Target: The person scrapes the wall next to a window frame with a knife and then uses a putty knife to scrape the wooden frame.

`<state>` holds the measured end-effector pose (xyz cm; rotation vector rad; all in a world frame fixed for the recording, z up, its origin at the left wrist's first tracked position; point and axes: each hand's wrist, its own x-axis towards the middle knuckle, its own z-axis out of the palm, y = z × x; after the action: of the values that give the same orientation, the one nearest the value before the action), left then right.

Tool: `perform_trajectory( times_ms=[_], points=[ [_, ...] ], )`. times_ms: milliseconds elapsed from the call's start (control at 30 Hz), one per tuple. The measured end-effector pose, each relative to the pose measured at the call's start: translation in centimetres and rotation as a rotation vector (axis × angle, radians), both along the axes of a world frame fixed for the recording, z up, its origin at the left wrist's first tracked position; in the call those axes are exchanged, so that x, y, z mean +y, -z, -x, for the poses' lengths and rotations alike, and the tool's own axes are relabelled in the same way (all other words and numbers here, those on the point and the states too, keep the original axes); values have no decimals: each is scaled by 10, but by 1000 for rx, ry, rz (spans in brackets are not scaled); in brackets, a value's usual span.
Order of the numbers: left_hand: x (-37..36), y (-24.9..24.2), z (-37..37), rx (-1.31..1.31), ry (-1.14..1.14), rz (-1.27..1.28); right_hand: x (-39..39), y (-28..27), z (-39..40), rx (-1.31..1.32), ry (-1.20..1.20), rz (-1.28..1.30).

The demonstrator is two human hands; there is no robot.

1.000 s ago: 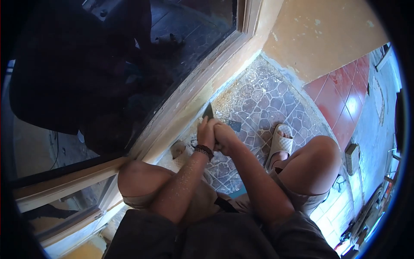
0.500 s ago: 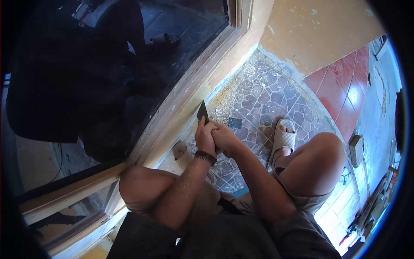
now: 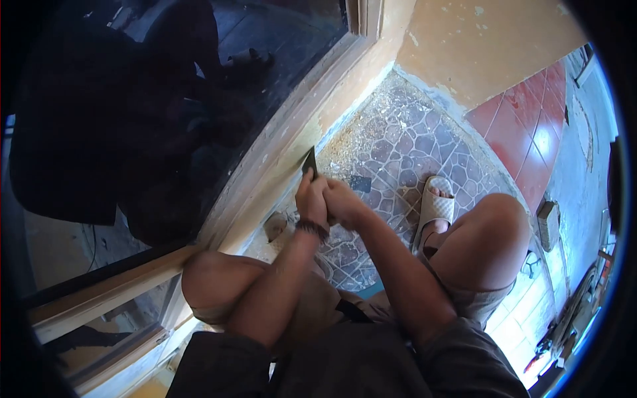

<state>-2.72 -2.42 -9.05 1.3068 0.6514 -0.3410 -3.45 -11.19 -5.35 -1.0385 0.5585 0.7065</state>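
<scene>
"Scraper (image 3: 310, 163): where was it?"

"Just left of the middle of the frame, its dark blade tilted, tip toward the top. It stood next to the cream strip of wall (image 3: 342, 99) below the wooden frame (image 3: 279, 136). Whether the edge touched that strip, I couldn't tell."

"And the grip?"

"Closed, both sides. The left hand (image 3: 310, 199), with a dark bracelet (image 3: 312, 230) at its wrist, was wrapped round the scraper, fingers reaching up by the blade. The right hand (image 3: 343, 202) was clenched on it too, pressed against the left. The handle itself was hidden between them."

"What lay around?"

"Pale crumbs (image 3: 344, 147) were scattered above and to the right of the hands, over the stone-patterned floor (image 3: 418, 146). A small dark flat piece (image 3: 360, 184) lay there, just right of the hands."

"Farther out?"

"A sandalled foot (image 3: 436, 205) right of centre, red tiles (image 3: 521, 123) at upper right, and dark glass (image 3: 166, 152) across the upper left."
</scene>
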Motion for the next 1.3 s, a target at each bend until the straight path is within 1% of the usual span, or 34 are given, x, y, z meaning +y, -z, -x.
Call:
perform_trajectory(
  times_ms=[67,100,200,267,333,400,500,600,667,700,800,900,1000,1100,1200,1233,1300],
  points=[
    [-2,5,-15,57,65,97,1,20,-8,12,54,21],
    [-4,7,-16,31,76,6,-1,22,-6,1,56,-37],
    [-2,7,-4,21,20,-80,7,19,3,-65,168,-40],
    [4,20,-6,24,8,-128,8,11,0,-25,165,-31],
    [6,9,-6,36,48,-228,8,9,0,27,124,-43],
    [4,-10,-8,46,152,-374,3,12,-2,78,57,-75],
    [20,-9,-8,106,435,-589,17,17,2,172,131,-48],
    [34,40,4,-59,221,-570,33,8,11,138,293,-56],
    [44,34,4,7,182,-390,51,37,13,29,277,-45],
    [47,27,2,38,164,-298,54,38,11,-28,270,-36],
    [49,9,3,113,211,-298,52,36,10,-33,183,8],
    [44,9,4,142,98,-61,48,31,5,28,199,-23],
    [36,6,-4,205,54,-4,37,35,-4,-10,79,32],
    [24,20,-1,111,-61,-76,28,32,-7,-32,22,93],
    [22,13,7,84,-100,-27,21,10,-1,-119,8,146],
    [17,5,5,84,-131,-50,21,12,-3,-121,-5,139],
    [14,16,-6,9,-91,-94,15,12,-13,-47,-34,123]
  ],
)
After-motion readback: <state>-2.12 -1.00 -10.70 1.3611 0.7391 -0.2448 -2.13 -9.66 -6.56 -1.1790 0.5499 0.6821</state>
